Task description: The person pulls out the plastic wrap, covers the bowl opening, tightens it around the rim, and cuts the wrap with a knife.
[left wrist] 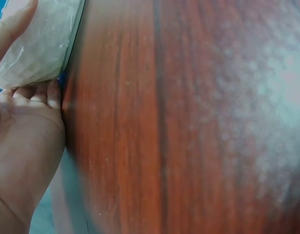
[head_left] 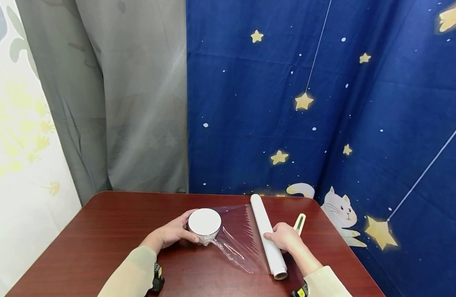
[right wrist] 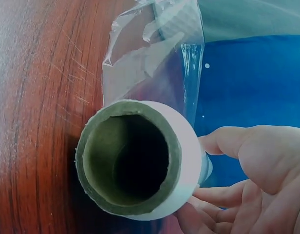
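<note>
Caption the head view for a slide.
Left hand holding a container, right hand gripping a roll, film running between.

Left hand curled in grip; right hand also gripping, well apart.

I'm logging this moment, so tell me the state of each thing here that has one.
White round container: film on its side, held by the left hand.
Film roll: partly unrolled, gripped by the right hand.
Clear film: spans from container to roll, creased.
Cream cutter: partly hidden behind the right hand; can't tell whether its blade is out.
</note>
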Action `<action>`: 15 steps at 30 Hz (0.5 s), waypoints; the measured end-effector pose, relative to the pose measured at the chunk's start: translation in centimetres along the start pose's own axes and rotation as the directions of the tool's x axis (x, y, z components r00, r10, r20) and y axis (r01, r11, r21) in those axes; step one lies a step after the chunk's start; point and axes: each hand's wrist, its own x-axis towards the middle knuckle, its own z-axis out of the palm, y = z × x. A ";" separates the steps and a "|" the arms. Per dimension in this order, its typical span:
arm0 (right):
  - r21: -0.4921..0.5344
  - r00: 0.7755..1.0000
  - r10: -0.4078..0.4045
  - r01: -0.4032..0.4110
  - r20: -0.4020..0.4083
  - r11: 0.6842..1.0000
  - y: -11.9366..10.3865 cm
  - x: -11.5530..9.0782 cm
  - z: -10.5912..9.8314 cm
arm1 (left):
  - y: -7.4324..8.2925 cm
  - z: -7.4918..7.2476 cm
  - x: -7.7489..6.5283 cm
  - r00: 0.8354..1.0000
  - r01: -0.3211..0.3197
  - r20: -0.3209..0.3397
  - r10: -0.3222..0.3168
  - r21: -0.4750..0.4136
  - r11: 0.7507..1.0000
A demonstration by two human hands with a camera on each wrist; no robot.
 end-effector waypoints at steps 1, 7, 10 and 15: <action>-0.017 1.000 0.000 0.000 -0.003 1.000 -0.1 0.0 0.0 | 0.0 0.0 0.0 1.000 -0.001 0.002 0.001 -0.002 1.000; -0.146 0.998 0.005 -0.015 -0.067 0.989 -1.7 -0.9 -0.2 | -0.3 -0.2 0.0 1.000 -0.005 0.002 0.005 -0.016 1.000; -0.200 0.996 0.016 -0.033 -0.088 0.979 -2.0 -1.0 -0.1 | -0.3 -0.2 0.0 1.000 -0.014 0.007 0.014 -0.018 1.000; -0.186 0.995 0.031 -0.047 -0.092 0.981 -1.9 -1.0 0.2 | -0.3 -0.2 0.1 1.000 -0.020 0.012 0.021 -0.019 1.000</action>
